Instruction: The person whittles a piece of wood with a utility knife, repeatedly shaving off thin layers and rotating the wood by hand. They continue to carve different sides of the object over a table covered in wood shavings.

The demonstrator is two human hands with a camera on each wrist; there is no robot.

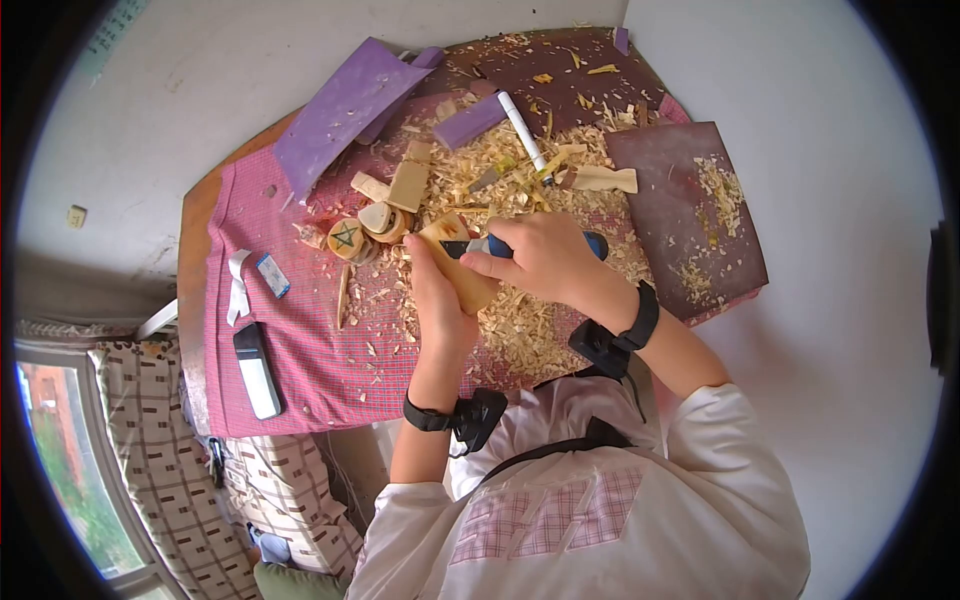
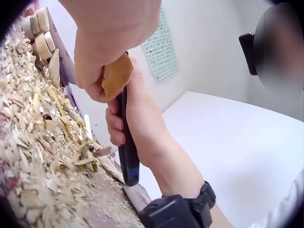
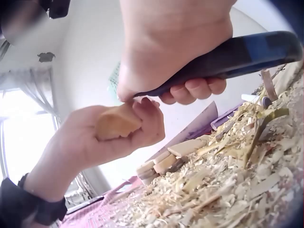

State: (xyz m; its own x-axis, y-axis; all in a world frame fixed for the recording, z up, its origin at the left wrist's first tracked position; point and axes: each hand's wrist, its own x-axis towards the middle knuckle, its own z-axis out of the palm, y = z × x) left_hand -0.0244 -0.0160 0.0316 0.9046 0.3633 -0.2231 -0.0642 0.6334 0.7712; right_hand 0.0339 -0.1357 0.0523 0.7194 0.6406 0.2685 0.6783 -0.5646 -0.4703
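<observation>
My left hand grips a pale wooden block above the table, its fingers wrapped round the sides. The block's end faces the camera in the right wrist view, a rough-edged piece of wood. In my right hand is a utility knife with a black and blue handle; the fingers curl round it. Its blade lies over the upper part of the block, near a darker brown spot. The right thumb is close to the wood. In the left wrist view the knife handle points down, below the block.
Wood shavings cover much of the checked cloth. Beyond the hands are round wooden pieces, one with a star, a white marker and a purple folder. A dark board lies right, a phone left.
</observation>
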